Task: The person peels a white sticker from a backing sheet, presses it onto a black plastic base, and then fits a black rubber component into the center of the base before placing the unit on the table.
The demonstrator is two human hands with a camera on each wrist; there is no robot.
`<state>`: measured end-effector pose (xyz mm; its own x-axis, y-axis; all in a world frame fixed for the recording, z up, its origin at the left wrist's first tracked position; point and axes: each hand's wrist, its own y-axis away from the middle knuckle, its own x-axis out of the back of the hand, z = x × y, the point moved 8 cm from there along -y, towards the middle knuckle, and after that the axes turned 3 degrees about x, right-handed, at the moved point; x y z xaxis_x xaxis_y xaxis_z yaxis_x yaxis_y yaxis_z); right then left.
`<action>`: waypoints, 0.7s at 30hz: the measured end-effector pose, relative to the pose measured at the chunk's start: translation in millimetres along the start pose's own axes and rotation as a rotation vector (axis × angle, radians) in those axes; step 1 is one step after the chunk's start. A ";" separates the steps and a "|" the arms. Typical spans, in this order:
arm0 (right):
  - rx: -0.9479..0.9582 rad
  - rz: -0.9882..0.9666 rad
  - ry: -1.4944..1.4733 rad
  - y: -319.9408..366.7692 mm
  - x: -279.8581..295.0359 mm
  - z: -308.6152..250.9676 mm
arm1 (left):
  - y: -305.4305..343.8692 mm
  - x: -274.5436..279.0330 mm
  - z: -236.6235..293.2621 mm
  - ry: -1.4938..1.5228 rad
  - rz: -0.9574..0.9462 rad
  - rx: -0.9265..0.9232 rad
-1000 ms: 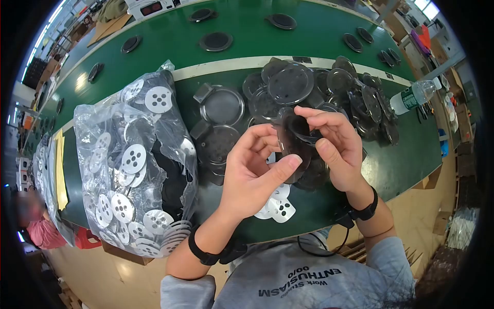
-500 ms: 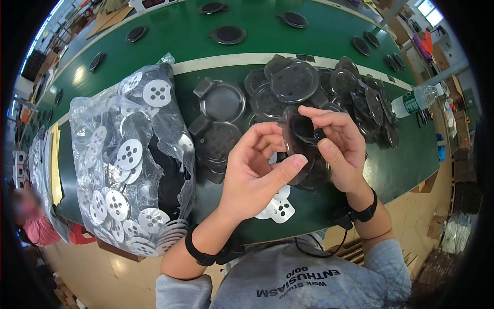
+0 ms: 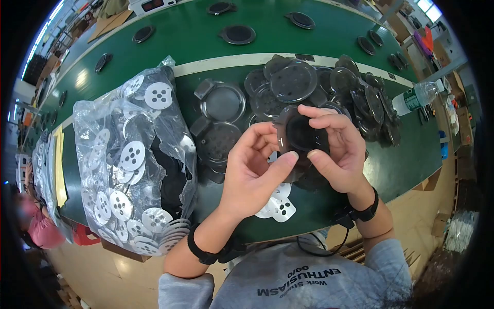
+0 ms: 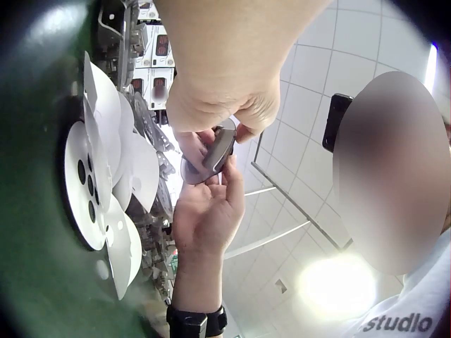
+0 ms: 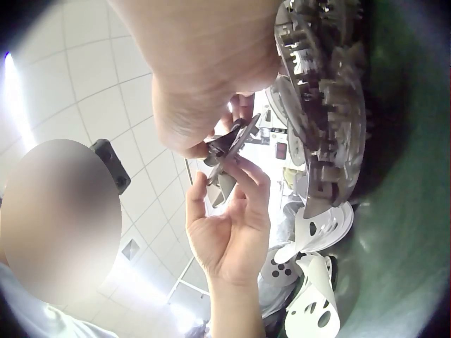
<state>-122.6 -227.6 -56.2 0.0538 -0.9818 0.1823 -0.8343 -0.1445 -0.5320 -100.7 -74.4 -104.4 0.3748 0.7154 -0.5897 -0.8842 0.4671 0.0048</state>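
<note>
Both hands hold a dark translucent plastic cover [image 3: 281,140] in front of the chest, above the table. My left hand [image 3: 252,172] grips its left side, thumb across the near face. A black round pad [image 3: 301,133] lies flat over the cover's face, and my right hand [image 3: 343,152] pinches the right side with thumb and fingers. In the right wrist view the cover [image 5: 245,134] is seen edge-on, the dark pad [image 5: 222,144] against it. Several white discs with holes [image 3: 282,208] lie on the table below the hands.
A torn clear bag [image 3: 110,149] of white perforated discs stands at left, black pieces showing in its opening. Dark plastic covers [image 3: 293,80] are heaped beyond the hands. A water bottle [image 3: 417,97] lies at right. Finished-looking round pieces [image 3: 238,34] are spread on the green surface [image 3: 185,41] behind.
The black pad, curled up in the right fingers earlier, now lies flatter against the cover. The right thumb has shifted left, close to the left thumb. The left hand stays in place.
</note>
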 end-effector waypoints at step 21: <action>0.182 -0.047 0.339 -3.9 -1.3 -24.8 | 1.6 3.7 0.9 -0.109 0.059 0.035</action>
<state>-133.1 -222.7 -33.8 -0.1201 -0.8816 0.4564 -0.7225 -0.2376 -0.6492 -100.5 -70.6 -105.9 0.3524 0.7934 -0.4962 -0.8959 0.4394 0.0663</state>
